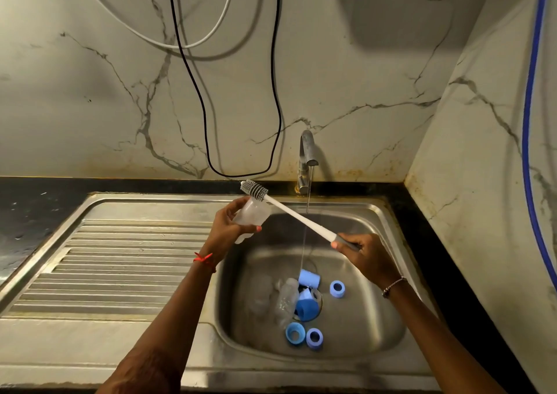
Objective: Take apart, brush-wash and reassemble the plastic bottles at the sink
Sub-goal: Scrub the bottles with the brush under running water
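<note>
Head view is showing both forearms reaching in from the bottom edge over a steel sink (370,327).

The left hand (232,227), with a red thread (203,258) on its wrist, is being held up above the basin's left rim. Its grip is wrapping round a clear plastic bottle (251,217), thumb on the near side and fingers curling behind, and the bottle is tilting with its upper end away from the camera.

The right hand (366,255), wearing a beaded bracelet (393,285), is hovering over the middle of the basin. Its grip is pinching the grey end of a long white brush (298,217) between thumb and curled fingers. The shaft is slanting up and left, and the bristle head (254,189) is sitting outside the bottle, just above its upper end. Whether the two are touching cannot be told.

A thin stream of water (305,242) is running from the tap (306,158) and passing behind the brush shaft.

Down in the basin, another clear bottle (286,298) is lying on its side by the drain, with blue caps and rings (337,288) lying around it.

A ribbed drainboard (120,258) is lying to the left, bordered by the dark surface (30,206). A black cable (241,172) is hanging down the marble wall.
</note>
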